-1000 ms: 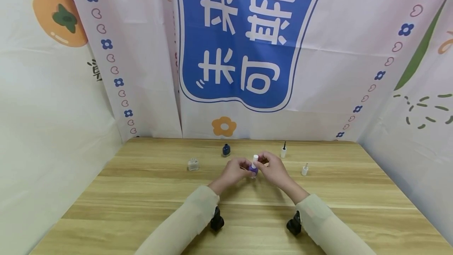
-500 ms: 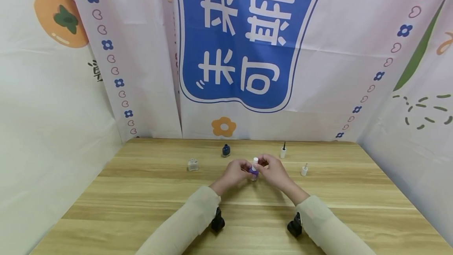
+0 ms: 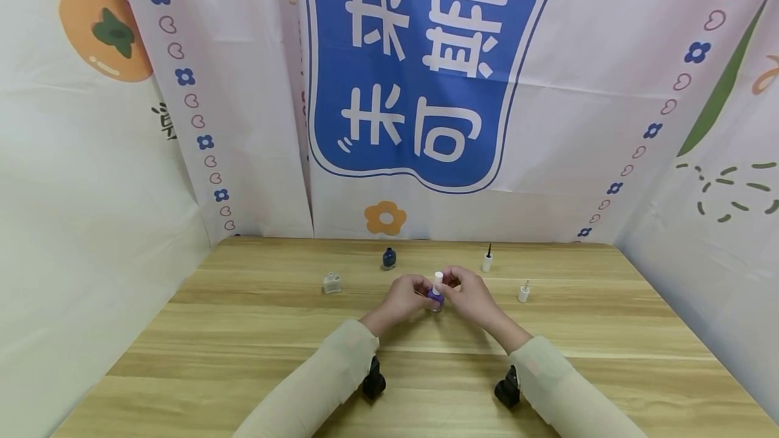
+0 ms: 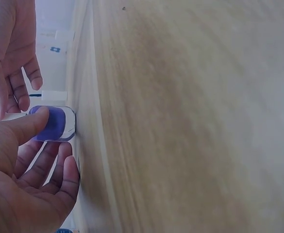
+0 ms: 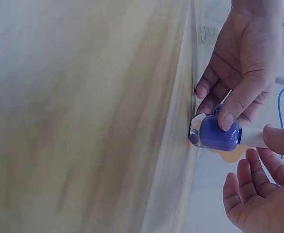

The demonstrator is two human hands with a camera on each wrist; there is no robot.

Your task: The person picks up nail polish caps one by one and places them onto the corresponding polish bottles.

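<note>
A small nail polish bottle (image 5: 218, 134) of purple polish with a thick clear base stands upright, its base close to the wooden table (image 3: 274, 370). My left hand (image 3: 403, 297) pinches the glass body from the left, thumb across its front in the left wrist view. The bottle's white cap (image 3: 438, 280) is on its neck, and my right hand (image 3: 467, 295) pinches it between thumb and fingers. In the right wrist view the cap meets the bottle's shoulder, and the remaining fingers of my right hand curl loosely below it.
Behind the hands stands an uncapped dark blue bottle (image 3: 389, 259); to the left is an uncapped clear bottle (image 3: 332, 282). At the right, a white cap with a dark brush (image 3: 487, 260) and another white cap (image 3: 524, 293) stand brush up. A printed curtain (image 3: 548, 208) backs the table.
Both hands have brought the purple bottle and its white cap slightly down and nearer the table. The right hand lowered a little with the cap; the other bottles and caps stayed put.
</note>
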